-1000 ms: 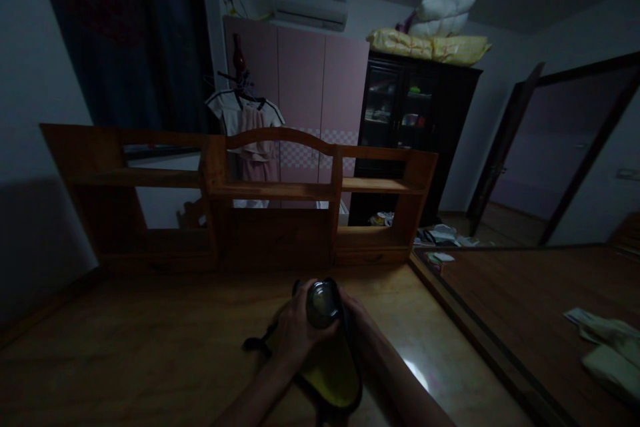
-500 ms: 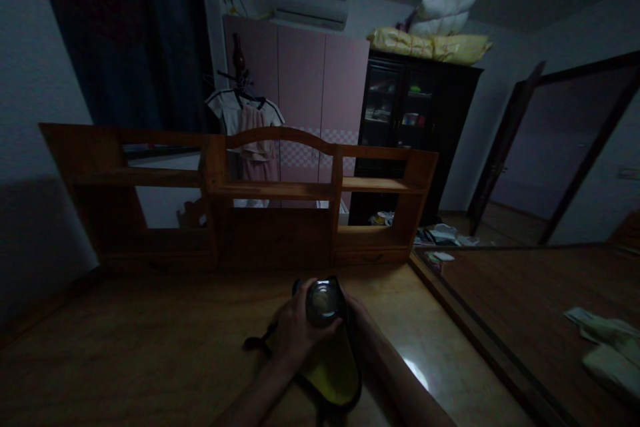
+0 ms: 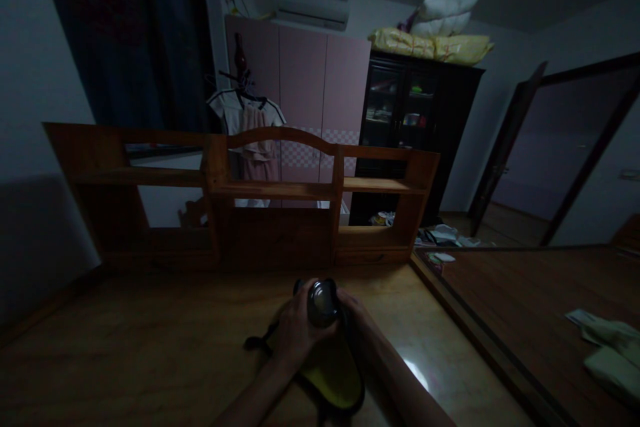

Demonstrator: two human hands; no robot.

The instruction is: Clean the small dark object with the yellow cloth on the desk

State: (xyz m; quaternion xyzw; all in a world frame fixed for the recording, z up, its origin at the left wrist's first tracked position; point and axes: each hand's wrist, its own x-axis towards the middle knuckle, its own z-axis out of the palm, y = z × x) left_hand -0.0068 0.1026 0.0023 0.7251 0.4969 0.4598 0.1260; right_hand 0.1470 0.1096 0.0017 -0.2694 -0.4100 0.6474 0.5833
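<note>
My left hand (image 3: pixel 296 328) is closed round a dark, glossy cylinder (image 3: pixel 323 303), its round end turned up towards me. What kind of container it is cannot be made out in the dim light. Under it lies an opened soft case (image 3: pixel 334 380) with a yellow-green inside and a black edge, flat on the wooden desktop. My right hand (image 3: pixel 361 321) is closed at the case's right side, its thumb near the cylinder; its other fingers are mostly hidden. A black strap (image 3: pixel 255 343) sticks out from the case on the left.
A wooden shelf unit (image 3: pixel 275 233) stands along the desktop's (image 3: pixel 165 340) far edge. To the right, beyond a raised wooden edge (image 3: pixel 465 327), pale green cloth (image 3: pixel 613 350) lies on a brown surface. Farther back are a pink wardrobe (image 3: pixel 303 87), a black cabinet (image 3: pixel 450 113) and an open door (image 3: pixel 505 147).
The cylinder has tilted slightly, and its round end shows at a different angle. My right thumb has shifted up beside it. The case stays almost where it was.
</note>
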